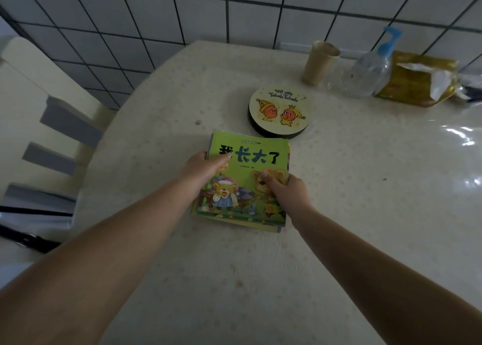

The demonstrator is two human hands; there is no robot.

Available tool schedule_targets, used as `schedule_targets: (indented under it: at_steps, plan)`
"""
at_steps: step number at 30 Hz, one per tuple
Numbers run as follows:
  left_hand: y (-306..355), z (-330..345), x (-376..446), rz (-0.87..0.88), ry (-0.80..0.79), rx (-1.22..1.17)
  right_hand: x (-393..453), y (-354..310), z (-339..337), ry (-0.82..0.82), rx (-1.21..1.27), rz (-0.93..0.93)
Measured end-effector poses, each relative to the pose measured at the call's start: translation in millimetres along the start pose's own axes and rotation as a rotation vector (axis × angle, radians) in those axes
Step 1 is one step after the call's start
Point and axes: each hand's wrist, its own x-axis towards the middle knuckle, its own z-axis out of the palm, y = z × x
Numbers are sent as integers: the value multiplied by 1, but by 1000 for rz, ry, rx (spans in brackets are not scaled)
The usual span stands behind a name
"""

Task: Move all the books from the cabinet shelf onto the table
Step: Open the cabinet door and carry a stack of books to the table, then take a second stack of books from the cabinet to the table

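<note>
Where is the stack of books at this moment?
In the head view the stack of books lies on the table at centre, gripped by the left hand and right hand, just in front of the round coaster.

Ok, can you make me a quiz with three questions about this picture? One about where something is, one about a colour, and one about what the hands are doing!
1. Where is the round tin with the cartoon lid?
A. Just beyond the books, on the table
B. On the chair
C. Under the books

2. What colour is the pump on the clear bottle?
A. Red
B. Blue
C. Black

3. What are the two hands doing?
A. Resting flat on the table
B. Holding the cup
C. Gripping the stack of books, one at each side

Answers:
1 A: the round tin sits past the far edge of the books on the table.
2 B: the bottle has a light blue pump.
3 C: the left hand and right hand each clasp a side.
</note>
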Motion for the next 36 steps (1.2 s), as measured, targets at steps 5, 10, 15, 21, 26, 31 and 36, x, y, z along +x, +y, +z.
schedule_targets:
  at_steps: [5,10,15,21,26,31,36]
  plan:
    - [-2,2,1,33,44,31,-4,-5,-4,58,-103,-60]
    - [-1,5,-5,80,69,10,-4,-3,-8,36,-110,-78]
    - [-10,-2,-11,72,63,23,-17,-5,-14,6,-39,-74]
    - [-30,-7,-45,61,227,-28,-37,6,-22,20,-8,-123]
    - [-50,-6,-86,227,422,9,-64,22,-30,44,57,-247]
    - [-68,25,-156,306,506,-65,-96,51,-40,-35,33,-347]
    - [-101,72,-229,220,473,-148,-138,86,-57,-225,-16,-462]
